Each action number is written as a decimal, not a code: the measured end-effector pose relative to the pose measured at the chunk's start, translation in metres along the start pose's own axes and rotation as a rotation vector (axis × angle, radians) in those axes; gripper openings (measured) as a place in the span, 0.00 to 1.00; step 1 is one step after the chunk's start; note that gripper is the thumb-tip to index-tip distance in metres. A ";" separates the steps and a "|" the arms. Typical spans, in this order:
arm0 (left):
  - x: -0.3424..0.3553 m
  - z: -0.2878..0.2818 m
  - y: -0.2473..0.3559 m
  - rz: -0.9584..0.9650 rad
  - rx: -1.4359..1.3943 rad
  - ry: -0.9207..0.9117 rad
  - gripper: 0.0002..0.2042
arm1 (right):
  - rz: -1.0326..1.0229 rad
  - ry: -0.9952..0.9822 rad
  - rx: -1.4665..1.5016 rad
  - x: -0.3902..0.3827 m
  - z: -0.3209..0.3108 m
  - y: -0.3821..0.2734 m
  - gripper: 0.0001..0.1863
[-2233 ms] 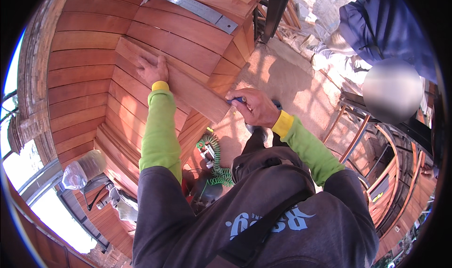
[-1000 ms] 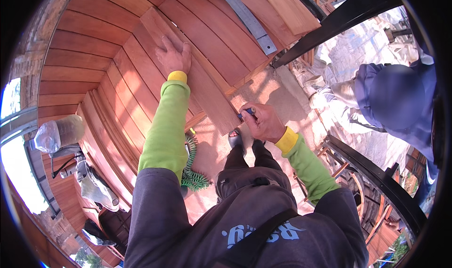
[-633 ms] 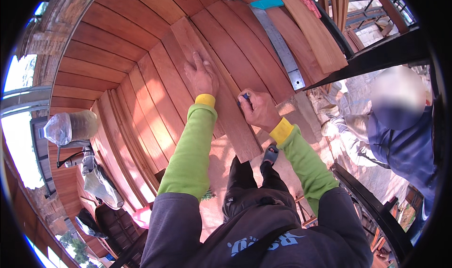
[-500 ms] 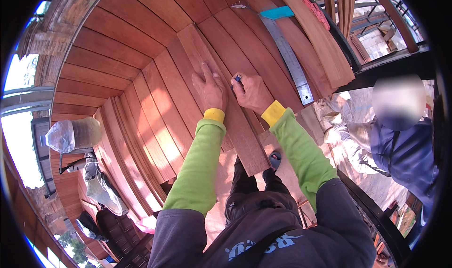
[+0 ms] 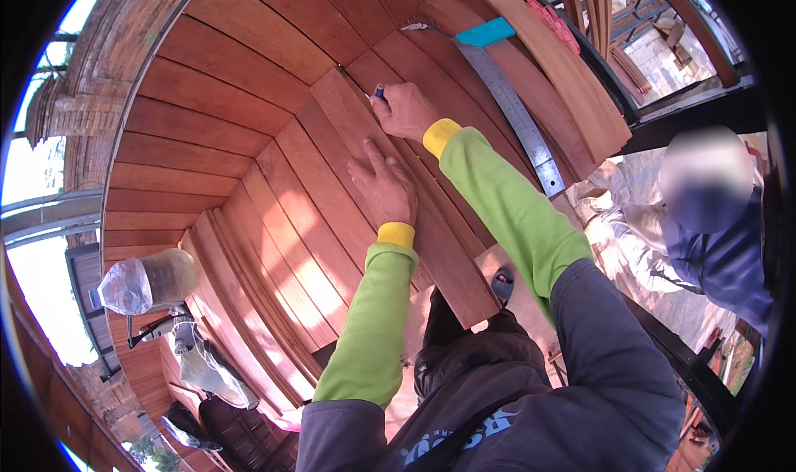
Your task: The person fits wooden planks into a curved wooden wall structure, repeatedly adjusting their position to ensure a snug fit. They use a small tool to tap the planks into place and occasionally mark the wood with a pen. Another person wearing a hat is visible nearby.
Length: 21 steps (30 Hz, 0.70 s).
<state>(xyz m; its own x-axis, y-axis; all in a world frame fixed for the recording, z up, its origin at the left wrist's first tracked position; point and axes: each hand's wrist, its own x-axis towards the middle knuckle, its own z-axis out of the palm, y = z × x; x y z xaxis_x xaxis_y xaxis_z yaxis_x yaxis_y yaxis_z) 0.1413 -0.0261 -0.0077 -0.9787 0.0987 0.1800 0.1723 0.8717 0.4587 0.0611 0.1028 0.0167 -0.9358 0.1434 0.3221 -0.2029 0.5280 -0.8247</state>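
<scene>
A loose reddish-brown wooden plank (image 5: pixel 452 277) lies lengthwise on top of the fitted boards, its near end jutting out toward my body. My left hand (image 5: pixel 385 186) rests flat on this plank with its fingers spread. Farther up, beside the plank's right edge, my right hand (image 5: pixel 406 111) is closed around a short blue pencil (image 5: pixel 380 91). Only a bit of the pencil shows past the fingers. A steel try square with a turquoise stock (image 5: pixel 486 31) lies on the boards to the right of my right hand.
Stacked wooden strips (image 5: pixel 257 285) lie at the left, near a large clear plastic jug (image 5: pixel 149 281). A pale curved board (image 5: pixel 564 74) and a red tool (image 5: pixel 554 24) are at the far right. A person in blue (image 5: pixel 717 240) is beyond the black metal frame.
My right hand has slid away from me along the plank's right edge with the pencil. My left hand stays flat on the plank. The whole view has shifted slightly.
</scene>
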 end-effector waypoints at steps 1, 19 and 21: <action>0.000 -0.001 0.000 -0.010 -0.011 -0.004 0.24 | 0.021 -0.021 0.007 -0.021 -0.006 -0.009 0.13; 0.002 -0.001 -0.002 0.018 -0.041 0.021 0.25 | -0.012 0.028 0.120 -0.087 -0.023 -0.025 0.09; 0.003 -0.002 -0.001 0.033 -0.033 0.026 0.25 | -0.090 0.043 0.094 -0.032 -0.006 -0.009 0.11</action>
<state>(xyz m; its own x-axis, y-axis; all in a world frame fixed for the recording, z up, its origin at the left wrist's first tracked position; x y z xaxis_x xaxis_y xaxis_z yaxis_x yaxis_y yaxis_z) 0.1389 -0.0275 -0.0056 -0.9693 0.1138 0.2180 0.2082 0.8516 0.4810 0.0948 0.0980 0.0165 -0.8997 0.1358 0.4148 -0.3137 0.4595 -0.8309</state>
